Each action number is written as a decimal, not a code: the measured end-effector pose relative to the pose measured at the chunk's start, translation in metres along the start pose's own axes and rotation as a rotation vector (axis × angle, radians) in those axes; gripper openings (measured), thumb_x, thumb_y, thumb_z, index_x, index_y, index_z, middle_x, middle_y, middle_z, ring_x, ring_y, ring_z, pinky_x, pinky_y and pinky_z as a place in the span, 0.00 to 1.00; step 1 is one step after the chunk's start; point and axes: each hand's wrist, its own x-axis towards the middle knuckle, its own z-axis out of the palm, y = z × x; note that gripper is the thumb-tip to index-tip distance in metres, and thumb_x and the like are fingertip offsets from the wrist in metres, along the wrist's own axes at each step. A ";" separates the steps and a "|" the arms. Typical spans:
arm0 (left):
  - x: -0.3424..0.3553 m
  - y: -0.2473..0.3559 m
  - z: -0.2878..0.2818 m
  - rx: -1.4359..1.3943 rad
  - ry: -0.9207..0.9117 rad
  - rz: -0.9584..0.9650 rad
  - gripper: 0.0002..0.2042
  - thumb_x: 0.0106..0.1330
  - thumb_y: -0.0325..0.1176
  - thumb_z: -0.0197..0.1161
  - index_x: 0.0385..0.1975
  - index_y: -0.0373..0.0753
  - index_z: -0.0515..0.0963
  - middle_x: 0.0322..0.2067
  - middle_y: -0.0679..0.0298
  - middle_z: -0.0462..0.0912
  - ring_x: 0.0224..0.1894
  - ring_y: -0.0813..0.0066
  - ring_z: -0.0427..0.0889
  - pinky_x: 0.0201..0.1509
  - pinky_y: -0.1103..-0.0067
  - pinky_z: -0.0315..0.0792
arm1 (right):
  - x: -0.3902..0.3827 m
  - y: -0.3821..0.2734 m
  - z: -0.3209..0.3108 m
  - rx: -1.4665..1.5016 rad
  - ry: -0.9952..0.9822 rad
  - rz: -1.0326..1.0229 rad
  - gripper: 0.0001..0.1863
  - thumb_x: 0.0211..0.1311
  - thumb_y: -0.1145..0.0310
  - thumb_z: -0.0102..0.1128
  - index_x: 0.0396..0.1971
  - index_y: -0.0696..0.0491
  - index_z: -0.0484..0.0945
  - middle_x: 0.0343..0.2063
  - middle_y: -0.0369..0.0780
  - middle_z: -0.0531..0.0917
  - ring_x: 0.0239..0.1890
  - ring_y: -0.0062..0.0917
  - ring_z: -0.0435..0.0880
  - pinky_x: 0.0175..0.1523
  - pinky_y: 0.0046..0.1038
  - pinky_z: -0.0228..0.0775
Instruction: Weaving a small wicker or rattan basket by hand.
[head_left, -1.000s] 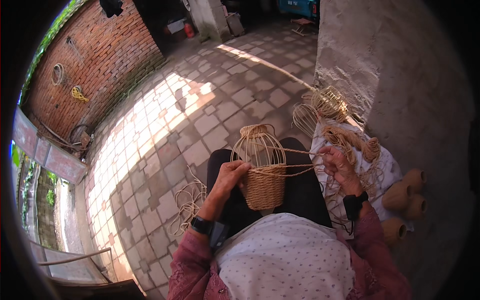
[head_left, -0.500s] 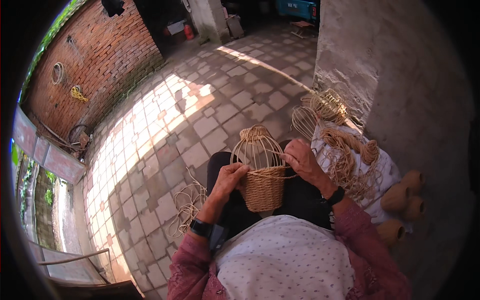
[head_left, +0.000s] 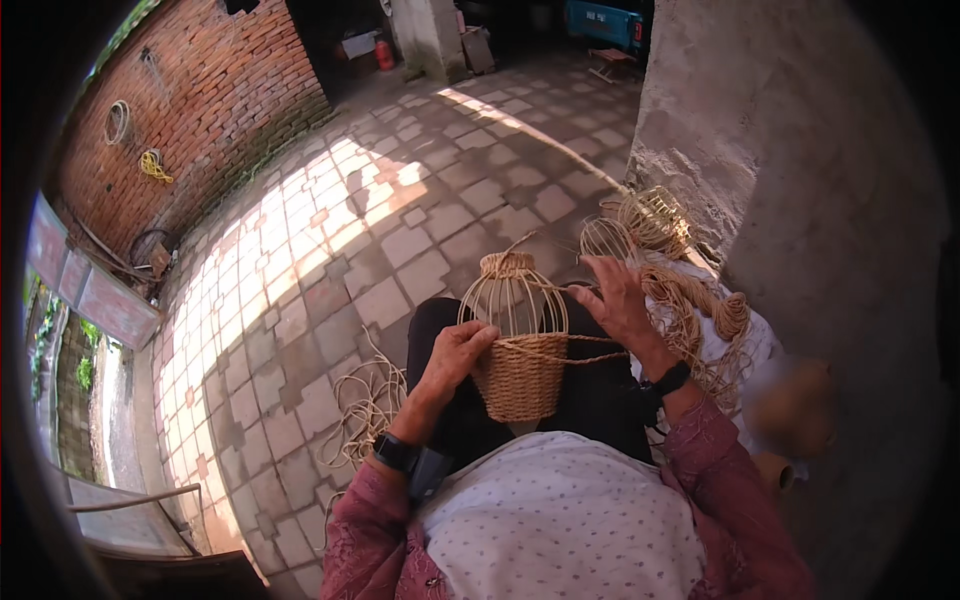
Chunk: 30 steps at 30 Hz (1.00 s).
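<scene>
A tan woven basket (head_left: pixel 522 380) sits between my knees. Its lower part is closely woven; above, bare ribs (head_left: pixel 508 308) curve up to a narrow woven collar (head_left: pixel 507 264). My left hand (head_left: pixel 458 358) pinches the left edge of the weave, where the ribs come out. Twisted cord (head_left: pixel 590 359) loops out from the right side of the weave beneath my right hand (head_left: pixel 620 308), which is raised beside the ribs with its fingers stretched apart. Another length of cord crosses the ribs, and a loose end (head_left: pixel 521 240) sticks up behind the collar.
Loose cord (head_left: pixel 360 405) lies on the paving left of my legs. To my right, coils of cord (head_left: pixel 690 310) rest on a white cloth (head_left: pixel 755 335), with rib frames (head_left: pixel 655 220) behind and rounded brown pieces (head_left: pixel 795 405) nearer. A rough wall (head_left: pixel 790 200) rises on the right.
My right hand has moved right, away from the ribs, and its fingers have spread. The cord loop reaches further right, and a cord end now stands above the collar. My left hand stays on the basket.
</scene>
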 end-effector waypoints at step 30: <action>0.001 -0.011 -0.002 0.071 0.072 0.004 0.13 0.67 0.39 0.59 0.29 0.36 0.80 0.19 0.73 0.74 0.23 0.86 0.71 0.25 0.83 0.67 | -0.052 -0.017 -0.021 0.247 -0.225 0.191 0.13 0.63 0.63 0.57 0.23 0.55 0.72 0.17 0.48 0.73 0.20 0.42 0.75 0.26 0.38 0.64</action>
